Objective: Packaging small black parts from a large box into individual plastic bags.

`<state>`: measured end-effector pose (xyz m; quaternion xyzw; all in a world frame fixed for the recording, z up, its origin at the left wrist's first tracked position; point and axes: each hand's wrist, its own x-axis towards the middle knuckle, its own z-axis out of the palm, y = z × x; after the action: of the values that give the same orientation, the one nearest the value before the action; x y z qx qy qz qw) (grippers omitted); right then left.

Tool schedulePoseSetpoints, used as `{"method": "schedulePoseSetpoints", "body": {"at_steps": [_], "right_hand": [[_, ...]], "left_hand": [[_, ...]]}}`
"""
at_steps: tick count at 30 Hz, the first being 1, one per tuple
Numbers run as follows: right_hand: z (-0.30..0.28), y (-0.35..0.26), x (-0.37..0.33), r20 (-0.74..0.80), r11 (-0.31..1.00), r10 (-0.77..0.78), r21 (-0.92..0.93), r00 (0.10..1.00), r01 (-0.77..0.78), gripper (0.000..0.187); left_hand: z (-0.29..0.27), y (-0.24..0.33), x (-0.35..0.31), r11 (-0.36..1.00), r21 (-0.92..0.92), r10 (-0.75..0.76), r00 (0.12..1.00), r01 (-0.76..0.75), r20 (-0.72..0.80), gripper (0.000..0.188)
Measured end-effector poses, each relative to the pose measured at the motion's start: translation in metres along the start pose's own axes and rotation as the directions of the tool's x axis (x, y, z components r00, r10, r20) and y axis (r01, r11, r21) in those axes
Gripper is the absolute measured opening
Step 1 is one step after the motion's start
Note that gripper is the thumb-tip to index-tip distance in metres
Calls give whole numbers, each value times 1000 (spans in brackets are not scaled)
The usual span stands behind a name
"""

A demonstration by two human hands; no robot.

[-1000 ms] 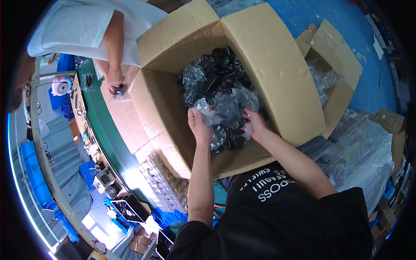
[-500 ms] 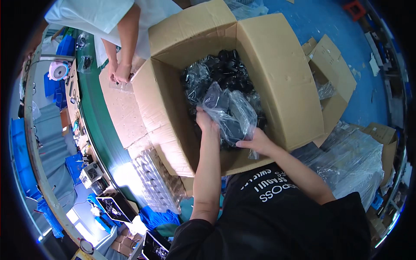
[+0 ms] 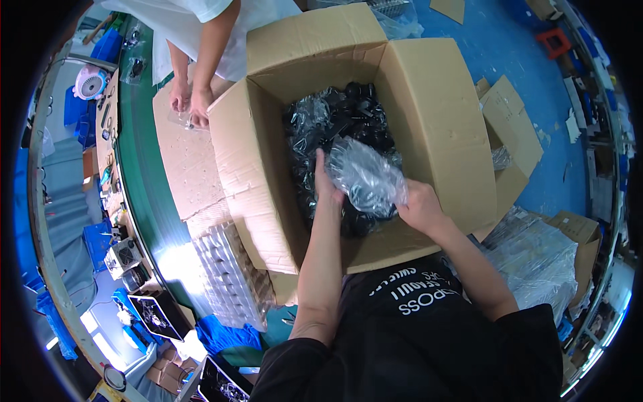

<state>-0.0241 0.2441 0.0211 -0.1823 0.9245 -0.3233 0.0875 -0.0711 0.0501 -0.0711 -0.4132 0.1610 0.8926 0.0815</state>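
Note:
A clear plastic bag (image 3: 367, 179) is held over a large open cardboard box (image 3: 462, 127). My left hand (image 3: 328, 182) supports its left side, thumb raised along the edge and the other fingers mostly hidden beneath it. At the bag's right end, the fingers of my right hand (image 3: 420, 206) are closed on the plastic. Glare and creases keep me from making out what is inside the bag. Below it, the box holds many black parts (image 3: 362, 114), some wrapped in clear plastic.
At the upper left, a co-worker's hands (image 3: 194, 104) handle a small clear bag over a cardboard sheet (image 3: 184, 161). A green conveyor belt (image 3: 151, 194) runs along the left. Moulded trays (image 3: 228, 275) stand near the box's left corner; plastic-wrapped goods (image 3: 529, 261) lie right.
The bag has been turned over and gathered; the dark shapes seen through it before no longer show. My right hand has shifted up and right, now gripping its end. The whole view has moved slightly.

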Motion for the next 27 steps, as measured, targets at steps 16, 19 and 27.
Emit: {"method": "schedulePoseSetpoints", "body": {"at_steps": [16,19,27], "right_hand": [[-50,-8,65,126,898,170,390,977,-206,12],[-44,-5,64,273,826,294,409,916,-387,13],[-49,-17,65,304,687,325,575,896,-444,18]], "left_hand": [[-4,-13,-24,860,387,373,927,-331,-36,24],[5,-12,-35,889,379,248,966,-259,78,25],[30,1,-40,798,581,110,986,-164,127,30]]}}
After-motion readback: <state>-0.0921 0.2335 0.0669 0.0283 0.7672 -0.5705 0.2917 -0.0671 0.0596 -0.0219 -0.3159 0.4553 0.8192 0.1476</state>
